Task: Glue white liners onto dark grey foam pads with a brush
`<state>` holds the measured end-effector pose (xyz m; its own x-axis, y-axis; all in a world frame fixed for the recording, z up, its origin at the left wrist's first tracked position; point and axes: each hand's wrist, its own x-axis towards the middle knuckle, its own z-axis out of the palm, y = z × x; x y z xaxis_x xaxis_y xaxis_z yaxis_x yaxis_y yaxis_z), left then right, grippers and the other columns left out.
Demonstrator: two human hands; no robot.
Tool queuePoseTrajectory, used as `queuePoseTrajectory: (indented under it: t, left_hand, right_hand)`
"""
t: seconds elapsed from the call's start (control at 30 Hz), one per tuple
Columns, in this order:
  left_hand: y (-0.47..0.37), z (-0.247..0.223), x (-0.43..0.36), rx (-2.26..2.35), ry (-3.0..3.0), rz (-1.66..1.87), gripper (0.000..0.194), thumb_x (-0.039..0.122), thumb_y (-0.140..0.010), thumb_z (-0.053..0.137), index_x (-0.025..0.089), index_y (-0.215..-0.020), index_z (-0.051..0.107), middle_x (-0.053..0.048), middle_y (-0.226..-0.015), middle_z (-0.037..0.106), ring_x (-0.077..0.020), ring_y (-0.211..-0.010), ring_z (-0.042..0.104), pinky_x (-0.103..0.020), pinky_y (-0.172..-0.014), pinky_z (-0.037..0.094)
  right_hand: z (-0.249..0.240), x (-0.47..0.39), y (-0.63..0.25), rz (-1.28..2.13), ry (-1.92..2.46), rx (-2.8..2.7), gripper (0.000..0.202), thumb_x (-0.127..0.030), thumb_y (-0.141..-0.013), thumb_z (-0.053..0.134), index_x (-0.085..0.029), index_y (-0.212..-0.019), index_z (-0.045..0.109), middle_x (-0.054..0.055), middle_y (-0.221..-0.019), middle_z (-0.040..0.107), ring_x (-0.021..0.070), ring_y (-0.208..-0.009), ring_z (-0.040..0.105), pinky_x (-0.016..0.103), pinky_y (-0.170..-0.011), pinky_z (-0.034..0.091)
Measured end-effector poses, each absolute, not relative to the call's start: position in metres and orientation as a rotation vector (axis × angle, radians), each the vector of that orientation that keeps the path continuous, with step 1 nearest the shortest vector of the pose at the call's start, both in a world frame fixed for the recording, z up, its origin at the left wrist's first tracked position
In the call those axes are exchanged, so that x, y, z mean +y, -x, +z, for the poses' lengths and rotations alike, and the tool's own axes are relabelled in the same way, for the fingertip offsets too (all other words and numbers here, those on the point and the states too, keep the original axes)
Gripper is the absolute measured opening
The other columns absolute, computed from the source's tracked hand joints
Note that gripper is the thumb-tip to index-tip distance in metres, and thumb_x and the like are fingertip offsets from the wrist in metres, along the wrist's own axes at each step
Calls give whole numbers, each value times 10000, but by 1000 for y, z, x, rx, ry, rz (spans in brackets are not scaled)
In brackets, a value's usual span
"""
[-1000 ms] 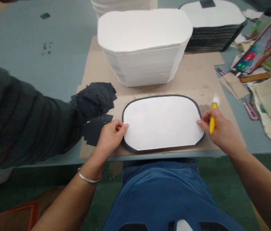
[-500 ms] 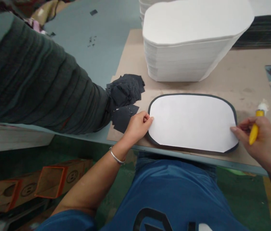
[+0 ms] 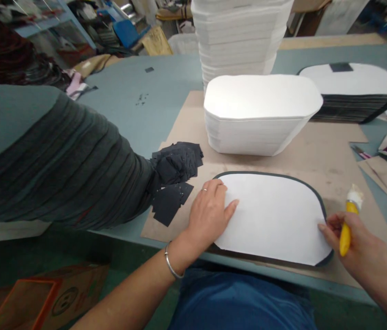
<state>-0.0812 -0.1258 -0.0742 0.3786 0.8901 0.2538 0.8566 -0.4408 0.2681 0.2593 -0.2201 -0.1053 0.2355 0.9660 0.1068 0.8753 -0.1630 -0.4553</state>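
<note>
A white rounded panel (image 3: 272, 215) lies over a slightly larger dark backing piece (image 3: 312, 187), whose edge shows along the top and right side. My left hand (image 3: 210, 211) rests on the panel's left end, fingers stretched out and thumb apart. At the right end, my right hand (image 3: 354, 238) has its thumb at the panel's edge. Tucked in that same hand is a brush (image 3: 346, 231) with a yellow handle and white-coated bristles, pointing away from me. Small black cut pieces (image 3: 176, 165) are heaped left of the panel.
A tall leaning stack of dark felt-like sheets (image 3: 76, 165) stands on the left. Behind the panel rise white stacks (image 3: 262, 133). Farther right sits a stack of dark-edged panels (image 3: 351, 85). Brown cardboard (image 3: 334, 151) covers the table here. Boxes (image 3: 59, 293) stand below, left.
My left hand has gone from pinching the panel's left edge to lying spread on its surface. My right hand stays at the right end with the brush. The view has tilted up.
</note>
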Motion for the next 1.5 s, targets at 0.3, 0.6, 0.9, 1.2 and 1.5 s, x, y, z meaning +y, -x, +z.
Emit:
queuePoseTrajectory:
  t: [0.3,0.6,0.9,1.2,1.5]
  left_hand:
    - [34,-106,-123,1311,-2768,347,648,596,-1016,461,297,-1586,385,-55,-1710,243,-356,-1582,165,-710,-1234,191]
    - [36,-102,-123,1330,-2738,341,663,575,-991,527,352,-1594,366,-71,-1712,232,-361,-1584,166,-704,-1228,209]
    - [37,-100,-122,1316,-2708,374,675,587,-1008,496,272,-1592,372,-135,-1696,258,-350,-1576,207,-681,-1229,241]
    - [49,-84,-148,1402,-2580,467,324,292,-1017,536,230,-1320,633,-103,-1434,600,-297,-1354,534,-548,-1194,403]
    - [48,-86,-152,1397,-2568,497,332,321,-1036,506,223,-1335,610,-105,-1429,584,-272,-1364,502,-516,-1204,391]
  right_hand:
    - [-107,-219,-250,-102,2077,-1968,350,-517,-976,504,-214,-1139,565,138,-936,676,340,-813,678,513,-719,573]
    - [-113,-155,-173,97,1608,-2150,124,-292,-1011,528,-212,-1104,516,178,-1544,497,377,-1381,518,609,-1102,476]
    - [-87,-160,-188,221,1579,-2041,305,-334,-1053,467,-248,-1341,526,131,-1278,688,281,-1138,693,452,-921,592]
    - [-18,-110,-184,497,1558,-1786,352,-517,-1014,538,-228,-889,695,40,-814,716,192,-751,693,307,-715,532]
    - [-44,-92,-198,401,1885,-1835,402,-617,-929,543,-261,-822,696,34,-704,714,238,-652,699,330,-567,507]
